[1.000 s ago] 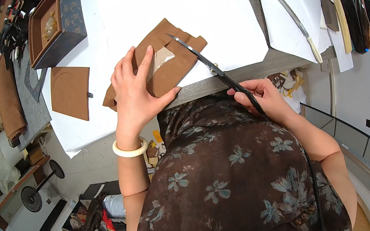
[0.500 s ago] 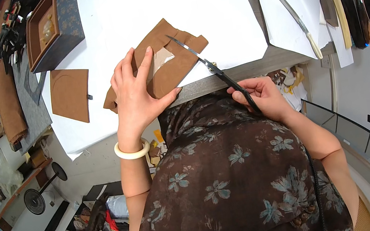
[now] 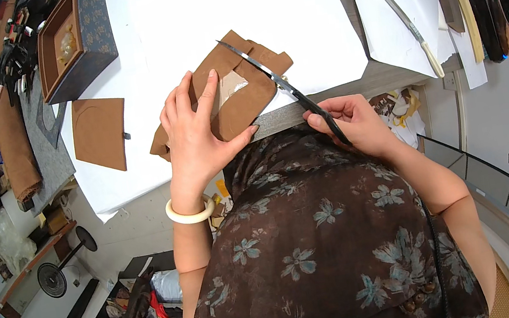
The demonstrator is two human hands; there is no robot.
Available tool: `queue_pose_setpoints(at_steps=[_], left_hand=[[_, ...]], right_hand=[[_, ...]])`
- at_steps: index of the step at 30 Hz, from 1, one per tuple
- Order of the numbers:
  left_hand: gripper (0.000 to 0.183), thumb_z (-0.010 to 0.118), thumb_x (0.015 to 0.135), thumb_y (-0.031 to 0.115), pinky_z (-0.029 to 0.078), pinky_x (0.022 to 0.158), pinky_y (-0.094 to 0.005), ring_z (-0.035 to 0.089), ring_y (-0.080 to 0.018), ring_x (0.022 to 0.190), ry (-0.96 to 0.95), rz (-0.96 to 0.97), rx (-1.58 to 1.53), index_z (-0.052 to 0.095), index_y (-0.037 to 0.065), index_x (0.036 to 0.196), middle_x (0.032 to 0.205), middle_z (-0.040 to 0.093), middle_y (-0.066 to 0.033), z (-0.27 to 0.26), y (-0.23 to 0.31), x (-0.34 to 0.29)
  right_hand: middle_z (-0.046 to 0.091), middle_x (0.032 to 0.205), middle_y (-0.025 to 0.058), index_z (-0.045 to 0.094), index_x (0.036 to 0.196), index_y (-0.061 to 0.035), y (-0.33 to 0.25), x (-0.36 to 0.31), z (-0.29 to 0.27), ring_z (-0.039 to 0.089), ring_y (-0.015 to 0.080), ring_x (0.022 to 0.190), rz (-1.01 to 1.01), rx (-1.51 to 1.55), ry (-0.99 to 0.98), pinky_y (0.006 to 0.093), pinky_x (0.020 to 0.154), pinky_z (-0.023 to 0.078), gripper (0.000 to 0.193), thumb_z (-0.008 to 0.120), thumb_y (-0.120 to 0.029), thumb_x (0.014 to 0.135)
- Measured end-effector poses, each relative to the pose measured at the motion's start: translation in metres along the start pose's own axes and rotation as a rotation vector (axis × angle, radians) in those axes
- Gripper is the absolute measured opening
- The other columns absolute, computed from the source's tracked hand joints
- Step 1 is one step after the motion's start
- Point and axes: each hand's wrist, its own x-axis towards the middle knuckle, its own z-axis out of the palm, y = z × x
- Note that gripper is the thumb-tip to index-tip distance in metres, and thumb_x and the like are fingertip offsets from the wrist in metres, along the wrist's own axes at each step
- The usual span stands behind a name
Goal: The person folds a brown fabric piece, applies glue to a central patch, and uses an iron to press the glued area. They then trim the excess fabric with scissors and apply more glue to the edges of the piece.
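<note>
— Brown felt piece (image 3: 239,99) under our left hand (image 3: 195,138), yes? How do the fingers sit?

— Spread and pressed flat on it, thumb stretched out to the right along its rounded lower edge. We are pinning it to the white paper (image 3: 194,16) near the table's front edge (image 3: 337,97). A pale cutout shows in the middle of the felt, just past our fingertips.

— And our right hand (image 3: 354,124)?

— Curled tight around the handles of the black scissors (image 3: 275,80), just off the table edge. We cannot tell how each finger sits in the loops. The long blades reach up and left over the felt's upper right part, and they look nearly closed.

— Anything on the wrist?

— A cream bangle (image 3: 189,213) on our left wrist.

— Further out?

— Another flat brown piece (image 3: 99,133) lies to the left on the paper, well apart from the first. Beyond it stands a dark patterned box (image 3: 86,46), open, with a brown lining. Loose white sheets (image 3: 397,12) lie to the right, a long thin curved strip (image 3: 390,7) across them.
</note>
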Motion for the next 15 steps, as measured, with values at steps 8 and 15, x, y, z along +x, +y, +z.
queue_pose_setpoints(at_steps=[8, 15], left_hand=[[0.104, 0.093, 0.068, 0.048, 0.035, 0.116, -0.0547, 0.041, -0.0391, 0.143, 0.009, -0.006, 0.032, 0.052, 0.016, 0.157, 0.155, 0.043, -0.0212, -0.002, 0.0032, -0.0005], [0.104, 0.094, 0.068, 0.049, 0.034, 0.116, -0.0555, 0.04, -0.0389, 0.143, 0.001, -0.005, 0.029, 0.052, 0.016, 0.158, 0.156, 0.042, -0.0212, -0.0014, 0.0013, -0.0014]], right_hand=[[0.074, 0.089, 0.0014, 0.076, 0.111, 0.0052, 0.0044, 0.0006, -0.0001, 0.063, 0.0045, 0.079, -0.051, 0.029, -0.003, 0.0211, 0.07, 0.049, 0.036, 0.08, -0.028, 0.098], [0.075, 0.089, 0.0025, 0.076, 0.111, 0.0047, -0.0013, -0.0001, -0.0022, 0.064, 0.0054, 0.079, 0.006, 0.007, -0.004, 0.0221, 0.07, 0.05, 0.038, 0.081, -0.03, 0.096]])
